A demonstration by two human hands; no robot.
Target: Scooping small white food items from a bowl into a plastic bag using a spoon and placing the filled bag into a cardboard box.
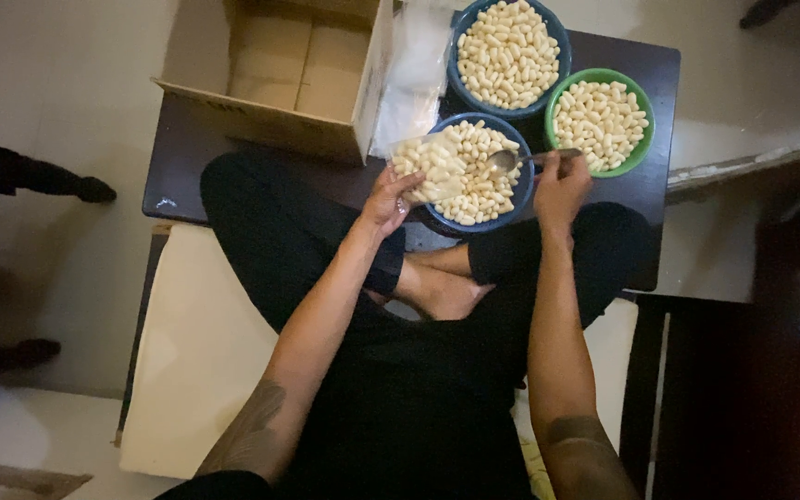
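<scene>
A dark low worktop [641, 185] on a pale floor carries an open cardboard box [280, 79], a stack of clear bags [414, 69] and three bowls of pale oblong pellets: two blue, one green [601, 120]. Over the nearer blue bowl [479, 171] we see the left hand [389, 199], its grip closed on a clear pellet-filled bag [428, 167]. The right hand [559, 190] pinches a metal spoon [516, 159], whose scoop lies above the same bowl, just beside the bag.
</scene>
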